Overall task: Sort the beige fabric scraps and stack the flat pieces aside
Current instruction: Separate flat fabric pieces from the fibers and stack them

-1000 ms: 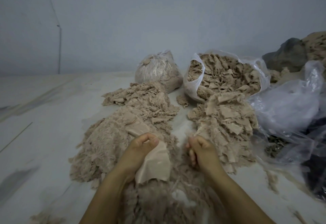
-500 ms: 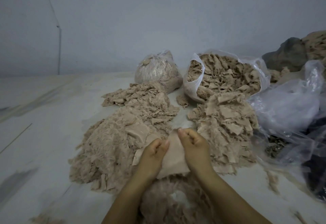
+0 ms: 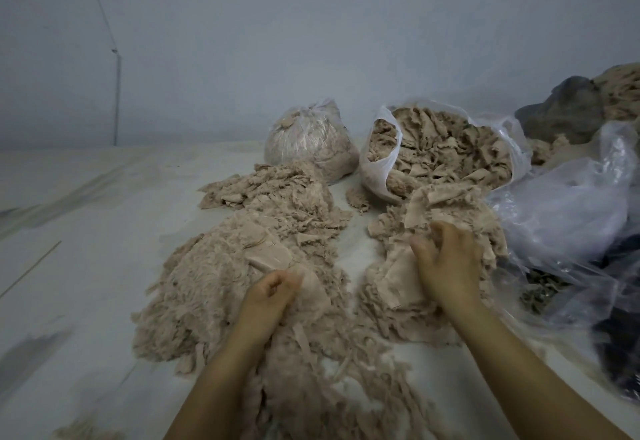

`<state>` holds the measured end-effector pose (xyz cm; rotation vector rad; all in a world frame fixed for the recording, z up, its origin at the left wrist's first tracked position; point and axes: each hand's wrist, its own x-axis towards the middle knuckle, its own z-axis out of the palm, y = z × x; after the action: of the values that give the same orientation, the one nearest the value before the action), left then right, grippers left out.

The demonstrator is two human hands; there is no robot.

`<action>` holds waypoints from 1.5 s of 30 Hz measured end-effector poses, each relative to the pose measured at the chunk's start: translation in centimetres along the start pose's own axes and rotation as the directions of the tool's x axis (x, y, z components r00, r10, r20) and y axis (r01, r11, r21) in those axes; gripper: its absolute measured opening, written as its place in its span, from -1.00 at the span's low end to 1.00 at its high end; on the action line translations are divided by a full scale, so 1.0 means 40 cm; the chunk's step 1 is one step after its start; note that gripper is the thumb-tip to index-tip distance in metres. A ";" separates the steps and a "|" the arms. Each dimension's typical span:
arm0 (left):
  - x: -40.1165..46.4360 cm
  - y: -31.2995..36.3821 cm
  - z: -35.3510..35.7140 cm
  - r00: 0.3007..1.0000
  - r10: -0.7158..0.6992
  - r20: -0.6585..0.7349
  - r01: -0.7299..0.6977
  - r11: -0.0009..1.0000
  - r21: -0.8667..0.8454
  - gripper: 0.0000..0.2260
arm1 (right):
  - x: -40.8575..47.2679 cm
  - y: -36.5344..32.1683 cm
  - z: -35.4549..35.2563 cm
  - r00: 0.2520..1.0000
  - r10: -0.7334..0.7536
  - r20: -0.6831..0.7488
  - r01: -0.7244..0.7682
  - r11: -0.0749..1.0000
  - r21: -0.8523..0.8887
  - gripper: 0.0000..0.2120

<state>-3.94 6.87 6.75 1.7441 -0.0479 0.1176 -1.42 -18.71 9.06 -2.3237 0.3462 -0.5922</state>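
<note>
- The flat beige piece point(image 3: 398, 266) both hands pinched half a second ago now lies on the right pile point(image 3: 450, 231).
- Right hand point(image 3: 446, 263) rests on it, grip spread.
- Left hand point(image 3: 268, 296) curled over the shredded heap point(image 3: 214, 283); its grip I cannot tell.

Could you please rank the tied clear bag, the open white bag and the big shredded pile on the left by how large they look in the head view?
1. Shredded pile, though it lies nearest the camera.
2. Open white bag.
3. Tied clear bag, beside the open bag, plainly smaller.
</note>
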 end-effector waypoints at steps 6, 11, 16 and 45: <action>-0.001 0.004 -0.060 0.894 -0.160 0.419 -0.173 0.739 0.651 -0.66 | -0.154 -0.063 0.055 0.879 -0.241 0.412 0.103 0.939 0.328 -0.89; -0.020 0.018 -0.042 0.948 0.038 0.315 -0.154 0.924 0.351 -0.98 | -0.237 -0.082 0.123 0.712 -0.213 0.670 -0.154 0.882 0.444 -0.78; -0.015 0.031 -0.018 0.997 0.032 0.064 -0.043 0.982 0.186 -0.80 | -0.230 -0.113 0.118 0.828 -0.081 0.554 -0.373 0.658 0.654 -0.76; 0.001 0.033 0.008 0.978 -0.207 0.035 0.206 0.911 -0.358 -0.86 | -0.184 -0.128 0.091 0.865 -0.160 0.476 -0.310 0.576 0.756 -0.75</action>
<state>-3.99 6.33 8.01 1.3709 0.1127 -0.0433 -5.52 -10.01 7.93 -1.4285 -0.0910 -0.0221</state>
